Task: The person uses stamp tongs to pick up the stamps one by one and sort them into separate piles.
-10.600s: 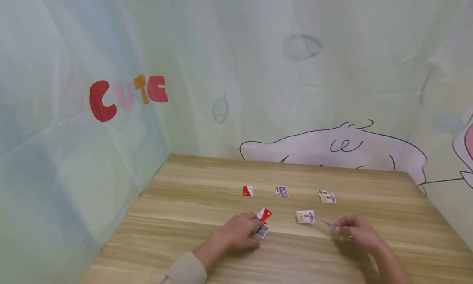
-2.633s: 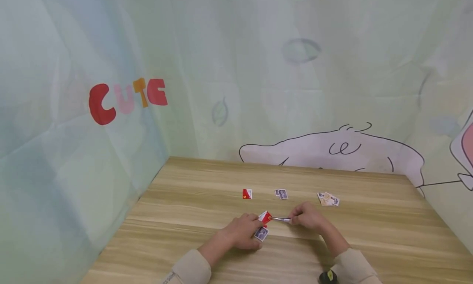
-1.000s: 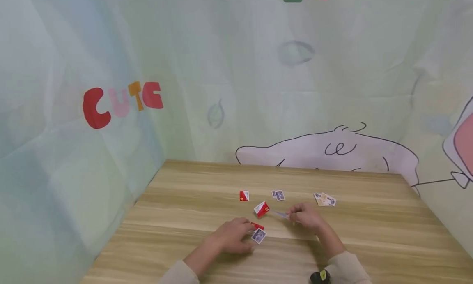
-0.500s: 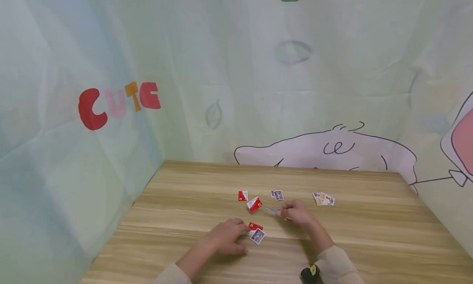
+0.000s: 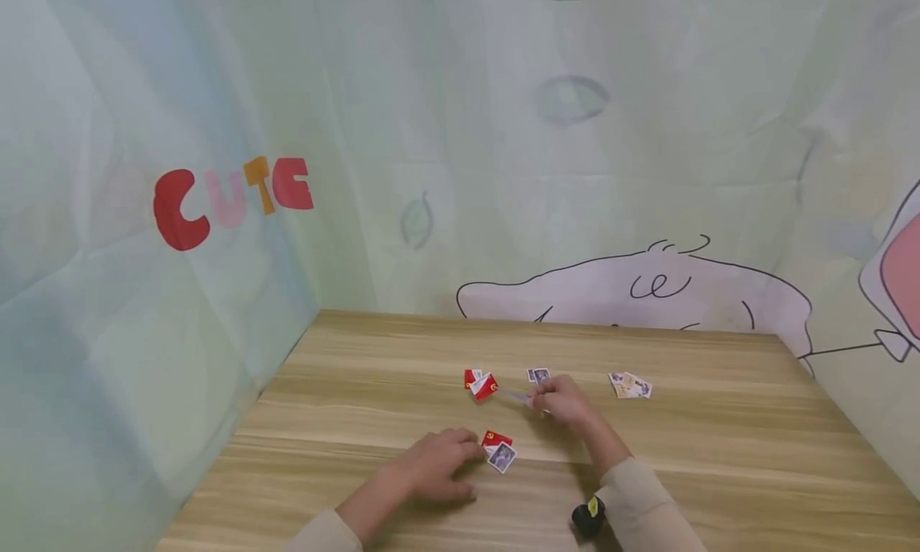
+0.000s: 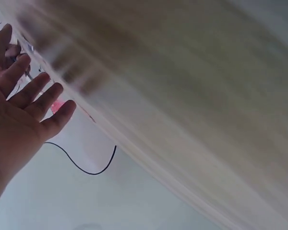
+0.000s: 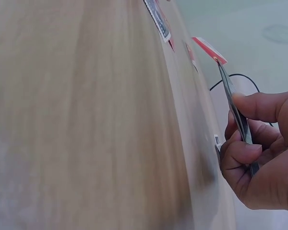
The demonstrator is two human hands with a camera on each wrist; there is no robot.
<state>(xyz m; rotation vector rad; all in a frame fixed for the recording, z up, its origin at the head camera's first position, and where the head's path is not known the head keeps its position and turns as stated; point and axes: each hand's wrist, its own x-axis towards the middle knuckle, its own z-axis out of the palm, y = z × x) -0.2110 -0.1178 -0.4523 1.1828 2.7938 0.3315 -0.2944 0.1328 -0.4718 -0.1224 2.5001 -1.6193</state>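
Note:
My right hand point(image 5: 564, 400) pinches metal tweezers point(image 7: 235, 103), thumb on one side and fingers curled round the other. Their tips hold a red-and-white stamp point(image 5: 484, 387) by its corner. In the head view that stamp overlaps another red stamp point(image 5: 469, 375) at the back left; the right wrist view shows it raised off the table. My left hand point(image 5: 440, 466) has its fingers loosely spread, fingertips beside a small pile. There a grey picture stamp point(image 5: 502, 457) partly covers a red stamp point(image 5: 497, 438). In the left wrist view the left palm point(image 6: 14, 127) holds nothing.
Grey stamps point(image 5: 539, 375) lie at the back middle, just beyond my right hand. Several beige stamps point(image 5: 631, 386) overlap at the back right. The wooden table point(image 5: 345, 392) meets printed cloth walls point(image 5: 431, 137) behind and to the left.
My right hand has carried the tweezered red stamp from the near pile leftward and back, until it overlaps the back-left stamp in view. My left hand has drawn slightly off the near pile.

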